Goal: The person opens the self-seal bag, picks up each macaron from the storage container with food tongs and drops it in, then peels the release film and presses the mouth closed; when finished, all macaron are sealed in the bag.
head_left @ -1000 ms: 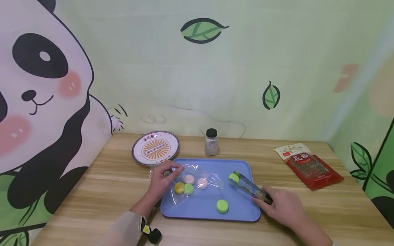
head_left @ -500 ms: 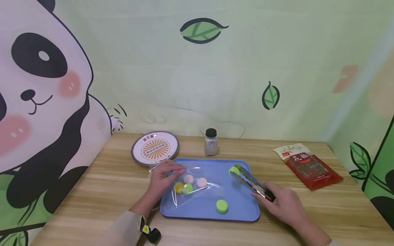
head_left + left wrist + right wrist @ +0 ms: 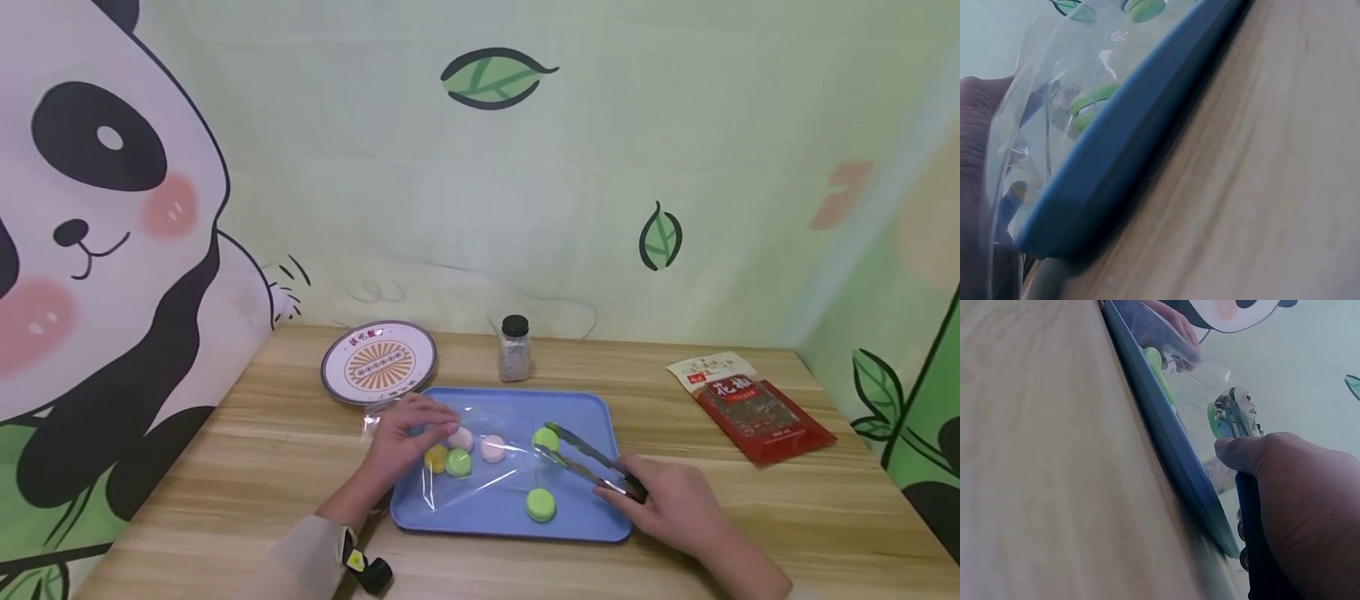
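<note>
My left hand (image 3: pixel 411 435) pinches the upper left part of a clear plastic bag (image 3: pixel 480 483) between thumb and fingers. Inside the bag lie two pale pink macarons, a yellow macaron (image 3: pixel 435 458) and a green macaron (image 3: pixel 458 462). My right hand (image 3: pixel 678 507) grips metal tongs (image 3: pixel 588 467) by their black handles. Between the tong tips sits another green macaron (image 3: pixel 545 439), close to the bag's right end; the right wrist view shows the tongs (image 3: pixel 1235 415) above the tray's rim. One more green macaron (image 3: pixel 541 505) lies near the tray's front edge.
The blue tray (image 3: pixel 592 521) lies on a wooden table (image 3: pixel 750 417) under the bag. Behind it are a patterned plate (image 3: pixel 378 362) at the left and a black-capped jar (image 3: pixel 514 350). A red spice packet (image 3: pixel 757 417) lies at the right.
The tongs first shifted slightly away from me, then moved left towards the bag with the green macaron. My left hand moved slightly right at the bag.
</note>
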### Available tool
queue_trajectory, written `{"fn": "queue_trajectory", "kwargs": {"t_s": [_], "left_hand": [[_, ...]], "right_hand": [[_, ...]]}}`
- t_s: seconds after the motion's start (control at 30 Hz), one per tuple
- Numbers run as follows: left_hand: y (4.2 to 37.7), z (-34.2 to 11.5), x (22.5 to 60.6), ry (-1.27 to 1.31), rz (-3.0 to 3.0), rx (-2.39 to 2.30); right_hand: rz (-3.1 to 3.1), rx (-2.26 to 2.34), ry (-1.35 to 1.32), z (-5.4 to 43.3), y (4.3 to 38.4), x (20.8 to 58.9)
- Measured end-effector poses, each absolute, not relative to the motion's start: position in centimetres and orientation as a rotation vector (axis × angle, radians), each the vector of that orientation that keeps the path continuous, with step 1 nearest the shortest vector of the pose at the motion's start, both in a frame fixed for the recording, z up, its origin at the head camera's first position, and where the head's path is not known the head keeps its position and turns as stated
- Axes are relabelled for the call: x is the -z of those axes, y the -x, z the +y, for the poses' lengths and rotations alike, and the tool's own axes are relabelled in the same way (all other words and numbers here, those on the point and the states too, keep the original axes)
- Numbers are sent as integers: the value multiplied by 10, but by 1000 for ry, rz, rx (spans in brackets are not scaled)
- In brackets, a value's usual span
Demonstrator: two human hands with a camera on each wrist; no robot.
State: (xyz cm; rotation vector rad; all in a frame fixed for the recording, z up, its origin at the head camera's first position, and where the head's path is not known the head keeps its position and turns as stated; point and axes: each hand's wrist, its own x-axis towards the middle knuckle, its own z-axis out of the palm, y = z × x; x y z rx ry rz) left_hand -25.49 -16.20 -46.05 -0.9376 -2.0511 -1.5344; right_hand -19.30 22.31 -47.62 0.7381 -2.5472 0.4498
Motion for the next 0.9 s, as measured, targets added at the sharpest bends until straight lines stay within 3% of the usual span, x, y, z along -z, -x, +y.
{"fn": "queue_trajectory", "kwargs": {"t_s": [0.2, 0.57, 0.9], "left_hand": [[254, -162, 460, 929, -2046, 1544], [249, -162, 458, 906, -2078, 1533], [252, -161, 459, 906, -2065, 1513]], "right_hand": [[-2606, -348, -764, 211, 207, 470], [-2502, -277, -1153, 174, 252, 465], [-2318, -435, -1307, 157, 258, 471]]}}
